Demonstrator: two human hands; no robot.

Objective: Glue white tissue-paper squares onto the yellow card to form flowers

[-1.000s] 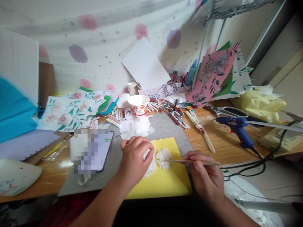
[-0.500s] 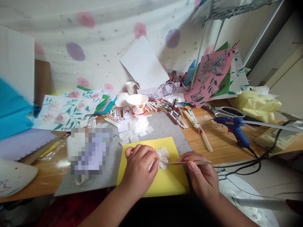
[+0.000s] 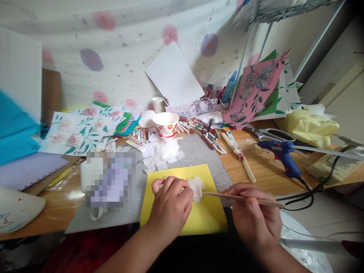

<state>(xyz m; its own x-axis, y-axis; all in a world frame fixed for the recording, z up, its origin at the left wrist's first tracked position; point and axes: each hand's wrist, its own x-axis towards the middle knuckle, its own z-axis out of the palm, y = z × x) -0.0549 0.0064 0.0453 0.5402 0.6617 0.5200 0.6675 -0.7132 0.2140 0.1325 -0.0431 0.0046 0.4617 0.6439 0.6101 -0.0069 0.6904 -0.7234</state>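
A yellow sheet of paper [image 3: 207,223] lies in front of me on a grey cutting mat [image 3: 93,222]. Crumpled white tissue paper [image 3: 196,188] sits near the sheet's middle. My left hand [image 3: 172,204] is over the sheet with its fingers curled together at the tissue's left edge; its fingertips are partly hidden. To the right, my right hand [image 3: 257,216] grips a flat wooden craft stick [image 3: 241,198] between thumb and fingers. The stick's tip points left, close to the tissue's right edge. Beyond the sheet lies a pile of white tissue pieces [image 3: 167,151].
A paper bowl [image 3: 165,125] stands behind the tissue pile, among scattered markers [image 3: 212,140]. At the right are a blue glue gun [image 3: 284,155] with its cable and scissors [image 3: 270,134]. Flower pictures [image 3: 76,134] lie at the left.
My right hand has drawn back to the right with the craft stick, whose tip has come off the tissue. The left hand has shifted slightly right.
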